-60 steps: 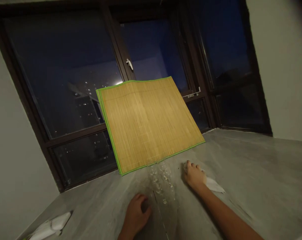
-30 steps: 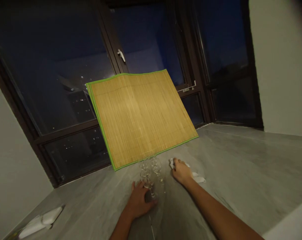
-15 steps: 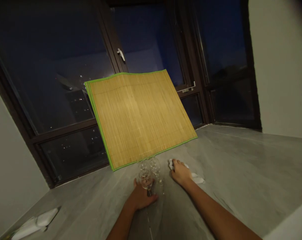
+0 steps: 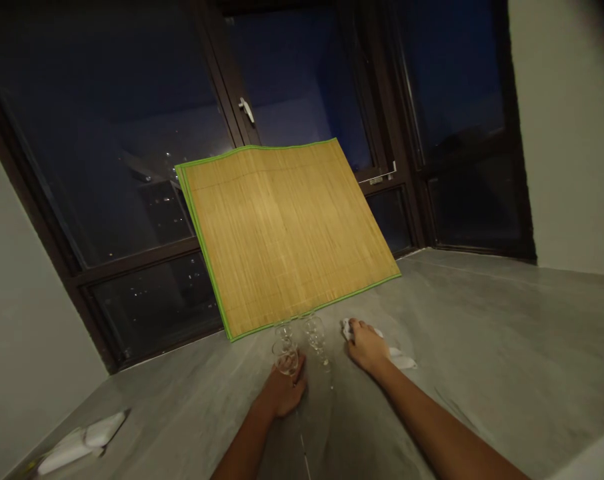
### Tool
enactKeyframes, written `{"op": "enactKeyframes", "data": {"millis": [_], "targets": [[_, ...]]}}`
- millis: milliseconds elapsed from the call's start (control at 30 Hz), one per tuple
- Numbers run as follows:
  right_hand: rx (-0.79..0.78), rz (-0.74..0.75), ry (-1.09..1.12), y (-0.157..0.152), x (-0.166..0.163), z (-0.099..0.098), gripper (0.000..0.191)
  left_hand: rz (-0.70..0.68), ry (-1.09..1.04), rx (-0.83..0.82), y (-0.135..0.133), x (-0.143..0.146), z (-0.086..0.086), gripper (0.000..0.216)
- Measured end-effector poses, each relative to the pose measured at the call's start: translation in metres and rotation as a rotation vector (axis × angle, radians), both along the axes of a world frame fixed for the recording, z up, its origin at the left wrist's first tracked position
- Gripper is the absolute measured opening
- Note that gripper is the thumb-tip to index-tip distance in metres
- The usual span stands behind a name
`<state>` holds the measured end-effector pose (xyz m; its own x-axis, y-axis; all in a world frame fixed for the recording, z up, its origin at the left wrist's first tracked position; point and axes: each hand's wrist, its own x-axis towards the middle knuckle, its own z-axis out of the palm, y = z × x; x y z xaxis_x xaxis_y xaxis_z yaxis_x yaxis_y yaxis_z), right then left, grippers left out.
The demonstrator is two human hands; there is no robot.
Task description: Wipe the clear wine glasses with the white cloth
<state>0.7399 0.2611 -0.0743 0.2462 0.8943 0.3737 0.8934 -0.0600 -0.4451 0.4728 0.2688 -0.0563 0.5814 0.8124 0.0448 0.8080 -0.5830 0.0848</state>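
My left hand point(image 4: 283, 392) is closed around the stem of a clear wine glass point(image 4: 285, 360), whose bowl stands up above the fingers. Behind and to the right of it are other clear glasses point(image 4: 312, 330), close together on the grey stone-like surface point(image 4: 242, 407). My right hand point(image 4: 368, 347) rests to the right of the glasses, its fingers curled over a white cloth point(image 4: 403, 360) that shows on both sides of the hand. Part of the cloth is hidden under the palm.
A folded bamboo mat point(image 4: 292, 233) with green edging leans against the dark-framed window behind the glasses. At the lower left lies a white wrapped bundle point(image 4: 82, 441). Pale walls point(image 4: 572, 147) bound the ledge on both sides.
My left hand has gone from spread fingers beside the wine glass to fingers closed around its stem, and the glass has shifted slightly left. My right hand stays on the cloth.
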Motion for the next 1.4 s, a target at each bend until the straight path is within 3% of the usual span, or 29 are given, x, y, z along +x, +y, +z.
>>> {"op": "enactKeyframes", "data": {"millis": [333,600,933,1400], "targets": [[0.011,-0.005,0.004,-0.001,0.0,0.0,0.038,0.039,0.012,0.055,0.011,-0.017,-0.006,0.063],[0.011,-0.007,0.008,0.002,0.0,-0.002,0.038,0.144,0.076,0.005,0.011,-0.07,0.003,0.063],[-0.012,-0.005,-0.004,0.0,0.001,0.0,0.042,0.214,0.093,-0.006,0.013,-0.149,-0.008,0.061],[-0.021,-0.016,-0.01,-0.001,0.0,0.001,0.045,0.266,0.081,0.015,-0.007,-0.189,-0.01,0.066]]}}
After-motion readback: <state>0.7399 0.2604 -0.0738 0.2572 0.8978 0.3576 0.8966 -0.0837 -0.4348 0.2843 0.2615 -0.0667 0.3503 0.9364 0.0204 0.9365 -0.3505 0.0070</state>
